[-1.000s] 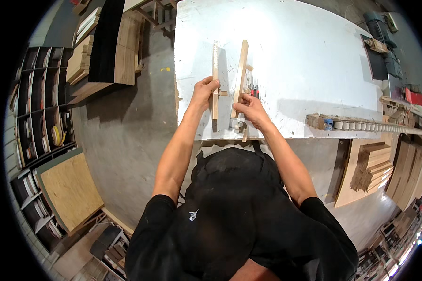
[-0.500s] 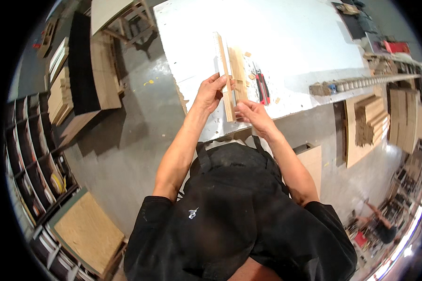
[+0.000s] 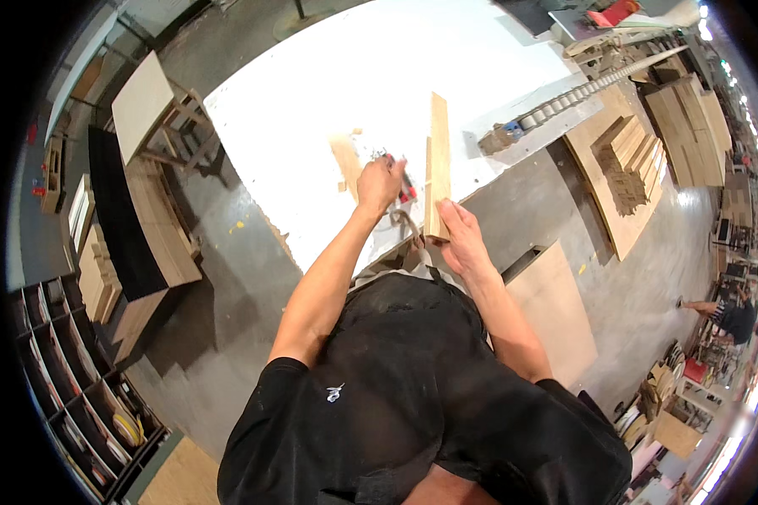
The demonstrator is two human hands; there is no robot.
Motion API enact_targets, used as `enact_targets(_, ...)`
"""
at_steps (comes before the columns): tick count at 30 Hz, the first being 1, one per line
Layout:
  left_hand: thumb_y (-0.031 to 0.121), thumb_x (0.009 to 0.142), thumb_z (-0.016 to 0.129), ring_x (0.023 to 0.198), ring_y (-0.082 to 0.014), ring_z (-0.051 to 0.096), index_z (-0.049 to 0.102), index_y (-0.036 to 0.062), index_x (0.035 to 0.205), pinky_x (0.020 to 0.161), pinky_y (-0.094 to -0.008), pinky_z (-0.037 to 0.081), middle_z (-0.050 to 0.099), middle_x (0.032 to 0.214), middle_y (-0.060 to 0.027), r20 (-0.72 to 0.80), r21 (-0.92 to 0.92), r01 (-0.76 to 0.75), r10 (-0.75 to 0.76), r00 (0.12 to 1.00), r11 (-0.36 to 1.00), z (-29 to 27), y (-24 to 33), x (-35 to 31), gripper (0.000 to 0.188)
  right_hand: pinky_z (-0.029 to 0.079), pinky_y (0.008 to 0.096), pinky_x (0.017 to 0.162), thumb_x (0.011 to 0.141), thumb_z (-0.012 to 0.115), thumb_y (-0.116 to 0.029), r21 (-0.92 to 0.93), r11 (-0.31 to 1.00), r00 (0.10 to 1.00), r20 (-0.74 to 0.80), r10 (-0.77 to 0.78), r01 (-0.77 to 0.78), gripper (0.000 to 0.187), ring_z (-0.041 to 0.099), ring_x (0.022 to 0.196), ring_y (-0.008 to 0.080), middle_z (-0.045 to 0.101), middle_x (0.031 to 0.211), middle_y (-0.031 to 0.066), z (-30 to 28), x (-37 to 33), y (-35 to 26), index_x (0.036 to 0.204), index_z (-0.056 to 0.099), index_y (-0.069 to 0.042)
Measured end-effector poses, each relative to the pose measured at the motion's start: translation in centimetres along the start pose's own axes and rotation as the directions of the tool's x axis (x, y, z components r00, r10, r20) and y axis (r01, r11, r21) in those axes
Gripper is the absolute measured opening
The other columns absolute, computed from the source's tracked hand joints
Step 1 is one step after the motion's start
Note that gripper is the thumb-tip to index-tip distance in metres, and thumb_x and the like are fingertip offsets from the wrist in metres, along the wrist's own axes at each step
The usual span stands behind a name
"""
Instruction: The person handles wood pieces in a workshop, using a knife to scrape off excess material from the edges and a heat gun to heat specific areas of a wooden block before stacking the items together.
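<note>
My right hand (image 3: 461, 237) grips the near end of a long, narrow wooden strip (image 3: 438, 164), which points away from me over the table's near edge. My left hand (image 3: 379, 187) is over the white tabletop with its fingers curled in. It partly covers a red and black utility knife (image 3: 408, 190), and I cannot make out what, if anything, those fingers hold. To the left of that hand lies a flat piece of light wood (image 3: 342, 156). A thin curled tan strip (image 3: 404, 220) shows between my hands.
A long ridged bar (image 3: 564, 105) lies along the right side of the white table (image 3: 312, 93). Stacked wooden pieces (image 3: 632, 164) rest on a board to the right. At left stand a wooden trestle (image 3: 181, 126) and a compartment shelf (image 3: 67, 379). Another person (image 3: 733, 316) is far off.
The wooden strip has passed from my left hand to my right and moved rightward. My left hand has let it go and moved over beside the knife. The view has turned.
</note>
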State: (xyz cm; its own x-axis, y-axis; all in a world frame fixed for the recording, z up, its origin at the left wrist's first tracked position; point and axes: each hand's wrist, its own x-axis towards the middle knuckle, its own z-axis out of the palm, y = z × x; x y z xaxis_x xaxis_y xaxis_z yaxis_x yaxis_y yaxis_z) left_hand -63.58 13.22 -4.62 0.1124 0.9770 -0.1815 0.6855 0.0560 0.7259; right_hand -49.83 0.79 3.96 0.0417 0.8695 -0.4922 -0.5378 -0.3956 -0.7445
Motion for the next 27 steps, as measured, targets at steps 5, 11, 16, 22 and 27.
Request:
enact_targets(5, 0.030, 0.074, 0.070, 0.104, -0.0400, 0.061, 0.039, -0.0095, 0.131, 0.091, -0.0461, 0.047, 0.060, 0.114, -0.0271, -0.031, 0.162, -0.078, 0.085, 0.996, 0.984, 4.1, -1.1, 0.8, 0.076, 0.051, 0.0273, 0.077, 0.096, 0.059, -0.018, 0.013, 0.985, 0.984, -0.030, -0.174, 0.174, 0.028, 0.059, 0.086, 0.0096, 0.063, 0.102, 0.0023, -3.2, -1.6, -1.2, 0.117, 0.056, 0.001)
enact_targets(11, 0.011, 0.074, 0.060, 0.081, -0.0330, 0.066, 0.034, -0.0061, 0.132, 0.071, -0.0422, 0.055, 0.065, 0.092, -0.0188, 0.019, -0.197, 0.170, -0.169, 0.985, 0.966, 4.2, -1.3, 2.9, 0.066, 0.044, 0.0285, 0.093, 0.091, 0.065, -0.012, -0.025, 0.895, 0.895, 0.039, -0.445, 0.446, 0.046, 0.052, 0.104, 0.0116, 0.054, 0.113, 0.0031, -4.1, -2.6, -4.1, 0.130, 0.042, -0.001)
enact_targets(16, 0.008, 0.086, 0.055, 0.060, -0.0182, 0.058, 0.045, 0.0093, 0.124, 0.053, -0.0359, 0.055, 0.055, 0.076, -0.0037, 0.234, -0.807, 0.244, -0.088, 0.968, 0.538, -0.6, 2.3, -0.2, 0.039, 0.047, 0.0258, 0.080, 0.095, 0.060, -0.018, 0.006, 0.837, 0.830, -0.129, -0.542, 0.547, 0.037, 0.053, 0.092, 0.0085, 0.055, 0.106, 0.0022, -5.4, -0.8, -7.9, 0.125, 0.045, -0.004)
enact_targets(22, 0.041, 0.100, 0.048, 0.058, -0.0187, 0.059, 0.059, 0.0014, 0.101, 0.058, -0.0341, 0.054, 0.061, 0.076, -0.0068, 0.263, -0.772, 0.102, 0.169, 0.950, 0.627, -5.8, 6.9, -5.2, 0.041, 0.048, 0.0256, 0.077, 0.096, 0.058, -0.022, 0.024, 0.778, 0.768, -0.183, -0.614, 0.628, 0.037, 0.053, 0.089, 0.0077, 0.056, 0.102, 0.0025, -3.7, -0.3, -10.3, 0.124, 0.045, -0.003)
enact_targets(27, 0.035, 0.102, 0.046, 0.066, -0.0142, 0.059, 0.051, 0.0021, 0.131, 0.057, -0.0300, 0.052, 0.061, 0.084, -0.0070, 0.213, -0.804, -0.076, 0.404, 0.890, 0.590, -7.2, 13.0, -9.1, 0.044, 0.046, 0.0250, 0.084, 0.096, 0.057, -0.023, 0.059, 0.725, 0.718, -0.210, -0.663, 0.687, 0.038, 0.052, 0.094, 0.0076, 0.056, 0.105, 0.0023, -2.7, -1.4, -12.0, 0.126, 0.043, -0.003)
